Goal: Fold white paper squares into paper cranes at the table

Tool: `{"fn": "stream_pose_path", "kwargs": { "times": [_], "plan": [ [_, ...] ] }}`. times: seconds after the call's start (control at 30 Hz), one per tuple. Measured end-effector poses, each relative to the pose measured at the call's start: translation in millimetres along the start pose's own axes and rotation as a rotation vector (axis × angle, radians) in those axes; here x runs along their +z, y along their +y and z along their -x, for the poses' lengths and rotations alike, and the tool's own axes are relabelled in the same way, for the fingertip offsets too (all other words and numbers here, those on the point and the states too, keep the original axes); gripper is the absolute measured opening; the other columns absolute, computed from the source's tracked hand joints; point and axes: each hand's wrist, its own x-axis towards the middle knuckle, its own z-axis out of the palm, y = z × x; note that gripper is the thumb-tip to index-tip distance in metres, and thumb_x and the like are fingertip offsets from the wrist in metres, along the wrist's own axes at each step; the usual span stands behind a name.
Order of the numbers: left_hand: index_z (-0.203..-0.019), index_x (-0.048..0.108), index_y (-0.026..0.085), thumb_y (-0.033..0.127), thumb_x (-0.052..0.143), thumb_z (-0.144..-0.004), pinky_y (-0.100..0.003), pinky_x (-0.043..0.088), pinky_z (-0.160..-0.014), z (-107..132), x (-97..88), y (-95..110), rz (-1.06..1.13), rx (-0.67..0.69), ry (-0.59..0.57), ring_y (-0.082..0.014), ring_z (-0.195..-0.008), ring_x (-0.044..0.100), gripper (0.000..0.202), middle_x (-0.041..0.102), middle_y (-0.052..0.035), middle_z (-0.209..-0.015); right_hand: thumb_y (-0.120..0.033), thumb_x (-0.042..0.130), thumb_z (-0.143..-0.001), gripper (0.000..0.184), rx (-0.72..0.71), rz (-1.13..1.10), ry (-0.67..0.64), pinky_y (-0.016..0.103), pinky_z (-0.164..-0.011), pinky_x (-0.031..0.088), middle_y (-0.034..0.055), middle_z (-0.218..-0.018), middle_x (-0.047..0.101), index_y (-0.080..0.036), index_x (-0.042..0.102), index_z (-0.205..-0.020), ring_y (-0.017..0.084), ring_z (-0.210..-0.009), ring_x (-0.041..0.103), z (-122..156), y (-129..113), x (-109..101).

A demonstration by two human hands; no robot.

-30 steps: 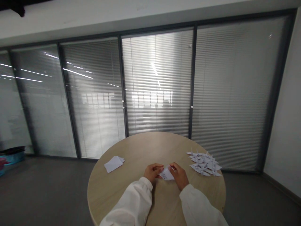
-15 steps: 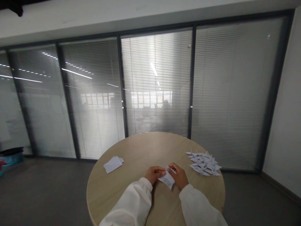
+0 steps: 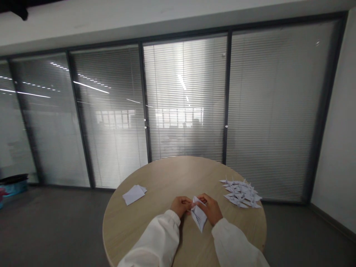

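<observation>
One folded sheet of white paper (image 3: 199, 217), at lower centre of the frame, narrowed to a long diamond with its point aimed down and inner creases showing. Very light and thin by the look of it, soft along the folds, easy to crumple, and probably prone to sliding on smooth wood. Best taken by the upper edges and corners, between fingertips and thumb, well away from the crisp middle crease. Left grip (image 3: 181, 206) closed on the sheet's left side, right grip (image 3: 210, 208) closed on its upper right edge – both pinching, the two just beside each other. Whether the lower point touches the wood, impossible to tell. White sleeves (image 3: 150, 241) running in from the bottom edge of the frame. Underneath, a round pale-wood desk (image 3: 167, 174). Right of the hands, a loose pile of small white origami cranes (image 3: 241, 193), near but not touching; left of centre, a flat square of folded white paper (image 3: 134, 194) on the desk. Beyond the desk, glass partitions with slatted blinds (image 3: 183, 100); at far left, a blue container (image 3: 12, 187) on the grey floor (image 3: 55, 226).
</observation>
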Motion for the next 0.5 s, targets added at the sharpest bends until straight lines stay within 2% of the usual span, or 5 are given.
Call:
{"fn": "stream_pose_path", "kwargs": {
  "times": [0.2, 0.5],
  "plan": [
    [-0.06, 0.06, 0.012, 0.044, 0.072, -0.04, -0.023, 0.043, -0.043, -3.1, -3.7, 1.3, 0.056, -0.024, 0.097, -0.0097, -0.044, 0.049, 0.04, 0.056, 0.0018, -0.049, -0.03, 0.052, -0.071, 0.012, 0.017, 0.039, 0.057, 0.025, -0.066, 0.044, 0.0014, -0.074, 0.063, -0.02, 0.058, -0.076, 0.015, -0.07, 0.057, -1.6, 4.8, -1.3],
    [-0.058, 0.055, 0.014, 0.052, 0.067, -0.045, -0.021, 0.038, -0.039, 1.0, 1.9, 4.4, 0.09, -0.019, 0.065, -0.0089, -0.038, 0.047, 0.041, 0.05, 0.0051, -0.04, -0.025, 0.051, -0.072, 0.011, -0.092, 0.059, 0.127, 0.026, -0.066, 0.045, 0.0029, -0.074, 0.06, -0.02, 0.06, -0.076, 0.016, -0.071, 0.056, -0.8, 1.9, -2.8]
  ]
}}
